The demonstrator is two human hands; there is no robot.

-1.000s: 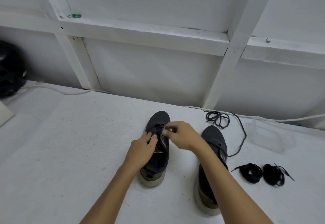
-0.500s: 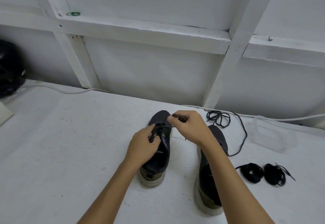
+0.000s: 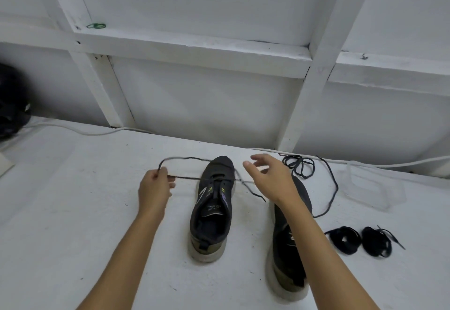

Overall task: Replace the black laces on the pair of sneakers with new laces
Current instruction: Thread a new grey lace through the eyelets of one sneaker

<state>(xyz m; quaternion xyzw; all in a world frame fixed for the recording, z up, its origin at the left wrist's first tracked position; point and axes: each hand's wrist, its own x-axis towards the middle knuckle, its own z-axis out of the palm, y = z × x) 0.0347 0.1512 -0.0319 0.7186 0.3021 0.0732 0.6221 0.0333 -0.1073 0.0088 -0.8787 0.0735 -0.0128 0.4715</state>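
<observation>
On the white table (image 3: 73, 212), between the two arms, left sneaker (image 3: 211, 208) standing toe away. Left hand (image 3: 154, 189) pinching the black lace (image 3: 185, 178), pulled out sideways to the left across the shoe's long axis. Right hand (image 3: 269, 179) released, fingers spread, just beside the free lace end. Probably next: catching that end, nearer to the right hand.

Plain utility or storage corner, exact kind unclear. Far side: bare white-painted wall panels (image 3: 219, 105) braced by white wooden beams (image 3: 190, 51). Near: rough white-painted work surface (image 3: 73, 212), scuffed. White cable (image 3: 80, 131) runs along wall base. Clear plastic container (image 3: 375, 188) at right.
</observation>
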